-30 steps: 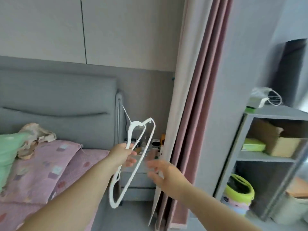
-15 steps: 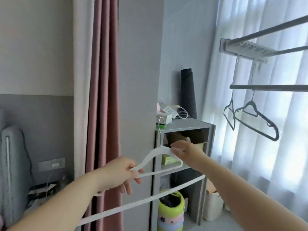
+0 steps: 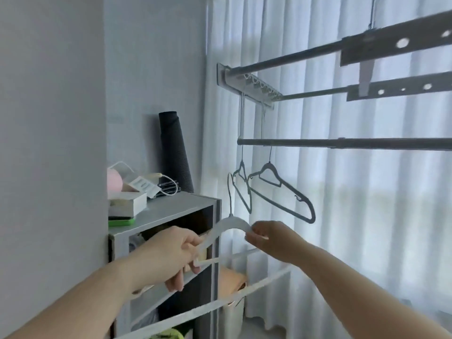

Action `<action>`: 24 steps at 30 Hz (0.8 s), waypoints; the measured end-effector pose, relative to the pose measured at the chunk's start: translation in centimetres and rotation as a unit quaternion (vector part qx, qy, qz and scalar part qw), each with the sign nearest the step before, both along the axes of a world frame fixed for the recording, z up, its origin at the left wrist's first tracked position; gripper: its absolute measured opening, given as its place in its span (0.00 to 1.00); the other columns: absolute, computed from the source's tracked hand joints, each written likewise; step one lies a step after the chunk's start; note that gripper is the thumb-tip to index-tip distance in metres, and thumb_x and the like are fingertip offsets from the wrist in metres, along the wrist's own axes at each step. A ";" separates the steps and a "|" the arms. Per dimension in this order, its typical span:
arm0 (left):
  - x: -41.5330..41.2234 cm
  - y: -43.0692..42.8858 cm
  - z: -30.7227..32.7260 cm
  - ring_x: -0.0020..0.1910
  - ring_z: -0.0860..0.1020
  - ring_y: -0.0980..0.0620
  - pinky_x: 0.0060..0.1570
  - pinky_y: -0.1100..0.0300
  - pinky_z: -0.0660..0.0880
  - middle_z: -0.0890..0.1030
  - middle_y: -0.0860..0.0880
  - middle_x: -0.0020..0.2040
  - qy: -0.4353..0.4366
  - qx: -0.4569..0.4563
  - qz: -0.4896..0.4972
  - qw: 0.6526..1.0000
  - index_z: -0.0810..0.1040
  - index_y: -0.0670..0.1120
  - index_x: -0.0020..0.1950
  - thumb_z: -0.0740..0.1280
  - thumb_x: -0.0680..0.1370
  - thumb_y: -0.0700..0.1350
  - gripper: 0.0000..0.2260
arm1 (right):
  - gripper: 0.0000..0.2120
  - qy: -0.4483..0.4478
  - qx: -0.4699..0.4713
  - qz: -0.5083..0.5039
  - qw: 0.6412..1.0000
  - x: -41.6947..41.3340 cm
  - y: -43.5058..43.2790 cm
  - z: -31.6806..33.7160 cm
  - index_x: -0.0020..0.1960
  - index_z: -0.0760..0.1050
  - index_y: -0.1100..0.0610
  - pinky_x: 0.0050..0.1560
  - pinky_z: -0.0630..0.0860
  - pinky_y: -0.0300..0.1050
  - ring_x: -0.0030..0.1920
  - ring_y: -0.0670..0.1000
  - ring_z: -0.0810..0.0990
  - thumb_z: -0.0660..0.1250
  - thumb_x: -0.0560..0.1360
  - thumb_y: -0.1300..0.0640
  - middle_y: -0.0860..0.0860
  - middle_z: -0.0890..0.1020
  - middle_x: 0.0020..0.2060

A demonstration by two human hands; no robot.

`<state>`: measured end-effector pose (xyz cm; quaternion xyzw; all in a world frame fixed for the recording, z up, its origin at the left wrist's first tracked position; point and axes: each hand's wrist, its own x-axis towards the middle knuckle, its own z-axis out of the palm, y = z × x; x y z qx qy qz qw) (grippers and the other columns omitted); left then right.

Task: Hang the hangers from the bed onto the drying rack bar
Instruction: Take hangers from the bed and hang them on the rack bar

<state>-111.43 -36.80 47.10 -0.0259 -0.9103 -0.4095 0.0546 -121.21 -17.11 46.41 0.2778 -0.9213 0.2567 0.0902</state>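
A white hanger (image 3: 230, 222) is held upright in front of me, its thin metal hook rising above its neck. My left hand (image 3: 171, 255) grips its left arm and inner strut. My right hand (image 3: 274, 241) pinches the right shoulder just beside the neck. The drying rack bar (image 3: 342, 143) runs horizontally above and to the right, well above the hanger's hook. Two dark hangers (image 3: 281, 189) hang from that bar near its left end. The bed is out of view.
A grey shelf unit (image 3: 171, 209) stands below left, with boxes, a cable and a dark rolled mat (image 3: 175, 152) on top. Upper rack rails (image 3: 318, 55) cross overhead. White sheer curtains (image 3: 354, 216) cover the window behind. A grey wall fills the left.
The view has swung right from the bed to the rack. My right hand has taken hold of the hanger near its neck, and the hanger now sits closer below the bar.
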 end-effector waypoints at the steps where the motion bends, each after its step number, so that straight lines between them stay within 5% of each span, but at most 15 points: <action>1: -1.3 0.4 0.5 0.18 0.72 0.56 0.22 0.67 0.71 0.84 0.47 0.39 -0.005 -0.002 -0.017 1.000 0.75 0.50 0.47 0.57 0.81 0.42 0.09 | 0.07 0.005 -0.002 -0.014 1.000 -0.5 0.9 0.3 0.43 0.73 0.50 0.43 0.70 0.40 0.43 0.49 0.76 0.61 0.77 0.49 0.47 0.77 0.38; 4: -4.4 2.6 1.5 0.19 0.72 0.56 0.23 0.66 0.71 0.84 0.49 0.36 -0.011 0.003 -0.073 0.997 0.76 0.50 0.48 0.58 0.80 0.42 0.08 | 0.06 0.027 -0.035 -0.056 0.997 -1.6 4.3 0.9 0.39 0.74 0.45 0.50 0.73 0.42 0.45 0.49 0.78 0.64 0.75 0.48 0.47 0.79 0.39; 10: -8.3 8.4 2.6 0.18 0.73 0.55 0.23 0.65 0.72 0.83 0.51 0.35 -0.012 -0.014 -0.117 0.993 0.74 0.52 0.46 0.59 0.80 0.42 0.07 | 0.10 0.177 -0.115 -0.173 0.962 -4.2 11.6 3.8 0.47 0.79 0.56 0.46 0.71 0.43 0.46 0.55 0.80 0.61 0.77 0.52 0.54 0.84 0.43; 15: -10.7 13.7 3.6 0.19 0.74 0.56 0.22 0.65 0.73 0.83 0.49 0.37 0.007 -0.013 -0.086 0.996 0.73 0.52 0.44 0.59 0.80 0.41 0.09 | 0.12 0.272 -0.045 -0.225 0.934 -8.6 17.5 6.4 0.59 0.76 0.58 0.55 0.64 0.39 0.60 0.53 0.72 0.58 0.78 0.60 0.52 0.80 0.55; 24: -15.3 20.8 6.1 0.15 0.72 0.58 0.14 0.68 0.67 0.79 0.48 0.33 0.087 -0.033 0.043 0.995 0.74 0.46 0.48 0.56 0.80 0.39 0.08 | 0.20 0.382 0.107 -0.220 0.891 -14.2 23.0 10.9 0.69 0.63 0.57 0.72 0.45 0.44 0.73 0.52 0.56 0.56 0.78 0.60 0.52 0.62 0.71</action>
